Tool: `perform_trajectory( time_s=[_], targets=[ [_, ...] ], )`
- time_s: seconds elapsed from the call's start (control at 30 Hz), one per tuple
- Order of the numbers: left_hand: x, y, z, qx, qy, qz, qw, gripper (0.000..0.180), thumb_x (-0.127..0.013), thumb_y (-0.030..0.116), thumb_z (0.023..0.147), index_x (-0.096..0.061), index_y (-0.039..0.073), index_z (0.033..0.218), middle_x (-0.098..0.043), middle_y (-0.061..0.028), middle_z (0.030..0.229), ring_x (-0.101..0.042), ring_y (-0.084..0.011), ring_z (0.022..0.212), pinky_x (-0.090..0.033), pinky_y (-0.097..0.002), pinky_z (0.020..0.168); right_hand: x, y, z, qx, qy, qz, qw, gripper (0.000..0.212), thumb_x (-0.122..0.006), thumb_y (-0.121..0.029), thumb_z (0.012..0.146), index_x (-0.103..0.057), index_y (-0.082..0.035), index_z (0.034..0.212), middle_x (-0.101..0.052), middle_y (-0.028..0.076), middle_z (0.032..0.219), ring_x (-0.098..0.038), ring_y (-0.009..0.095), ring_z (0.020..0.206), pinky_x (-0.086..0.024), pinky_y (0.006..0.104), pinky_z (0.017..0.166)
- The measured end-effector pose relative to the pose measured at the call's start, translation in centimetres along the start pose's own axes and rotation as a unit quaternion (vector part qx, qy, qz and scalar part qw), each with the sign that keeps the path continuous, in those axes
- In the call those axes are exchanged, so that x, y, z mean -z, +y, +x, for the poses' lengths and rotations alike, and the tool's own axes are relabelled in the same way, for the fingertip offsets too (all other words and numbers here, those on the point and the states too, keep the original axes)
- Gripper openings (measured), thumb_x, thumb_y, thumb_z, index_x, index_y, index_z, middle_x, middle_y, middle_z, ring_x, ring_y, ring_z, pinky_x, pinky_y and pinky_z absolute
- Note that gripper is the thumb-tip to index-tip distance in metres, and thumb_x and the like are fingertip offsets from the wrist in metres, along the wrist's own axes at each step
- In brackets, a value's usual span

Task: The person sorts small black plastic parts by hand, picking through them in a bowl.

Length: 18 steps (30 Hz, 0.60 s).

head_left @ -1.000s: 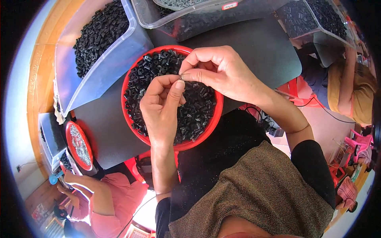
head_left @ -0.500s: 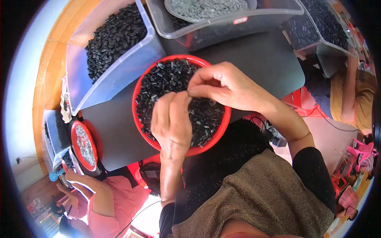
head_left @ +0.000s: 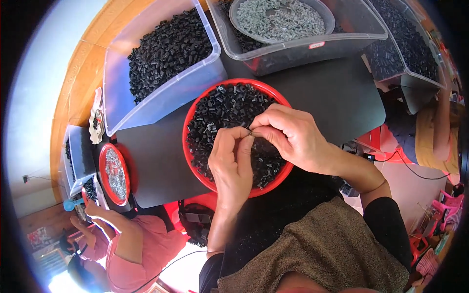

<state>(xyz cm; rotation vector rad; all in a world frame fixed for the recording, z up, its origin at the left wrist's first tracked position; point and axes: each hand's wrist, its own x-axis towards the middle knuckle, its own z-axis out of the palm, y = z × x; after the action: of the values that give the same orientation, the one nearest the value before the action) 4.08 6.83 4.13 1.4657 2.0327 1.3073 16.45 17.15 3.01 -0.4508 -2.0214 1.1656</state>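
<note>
Both hands meet over a round red basin (head_left: 187, 149) filled with small black plastic pieces (head_left: 215, 107), some with what look like tiny metal springs among them. My left hand (head_left: 231, 163) pinches with thumb and forefinger. My right hand (head_left: 295, 139) comes in from the right, its thumb and forefinger pinched against the left fingertips. Something tiny and dark sits between the touching fingertips, too small to name. The hands hide the basin's lower middle and part of its right side.
Behind the basin on the dark table (head_left: 337, 93) stand clear bins of black pieces (head_left: 168, 53), one bearing a bowl of small shiny metal parts (head_left: 281, 22). At left is a red dish of metal parts (head_left: 116, 173). A co-worker in pink (head_left: 141, 244) sits left; another person (head_left: 435, 132) is at right.
My left hand has turned so its thumb shows, and both hands' fingertips now meet in a pinch. The whole view has shifted, moving the basin and bins right and down in the picture.
</note>
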Motion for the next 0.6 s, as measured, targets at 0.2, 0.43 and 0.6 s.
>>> perform_trajectory(
  time_s=[0.2,0.43,0.6],
  targets=[
    [0.0,-0.9,-0.4,0.069,0.012,-0.125,0.990,0.001,-0.057,0.001,0.090,-0.058,0.000,0.090,-0.054,-0.0021,0.079,-0.050,-0.0107,0.067,-0.040,-0.0217,0.061,-0.2,-0.3,0.3,-0.007,-0.015,0.020,1.000,0.007,-0.063,-0.001,0.082,-0.058,0.001,0.087,-0.060,0.014,0.080,-0.061,0.031,0.071,-0.048,0.0368,0.060],
    [-0.8,-0.9,-0.6,-0.121,0.107,0.155,0.975,0.010,-0.062,0.002,0.086,-0.063,0.001,0.096,-0.058,-0.0129,0.083,-0.061,-0.0275,0.071,-0.049,-0.0344,0.059,-0.3,-0.8,0.5,-0.183,-0.050,0.119,0.975,0.009,-0.063,-0.003,0.083,-0.063,0.003,0.089,-0.065,0.016,0.079,-0.065,0.029,0.073,-0.050,0.0329,0.064],
    [-0.8,-0.9,-0.8,-0.100,0.108,0.132,0.980,0.008,-0.061,0.001,0.086,-0.061,0.000,0.095,-0.058,-0.0122,0.082,-0.060,-0.0249,0.069,-0.048,-0.0318,0.060,-1.7,0.0,-0.4,-0.032,0.014,-0.029,0.999,0.012,-0.066,-0.005,0.080,-0.059,0.001,0.088,-0.061,0.014,0.082,-0.063,0.030,0.072,-0.050,0.0359,0.061]
  ],
)
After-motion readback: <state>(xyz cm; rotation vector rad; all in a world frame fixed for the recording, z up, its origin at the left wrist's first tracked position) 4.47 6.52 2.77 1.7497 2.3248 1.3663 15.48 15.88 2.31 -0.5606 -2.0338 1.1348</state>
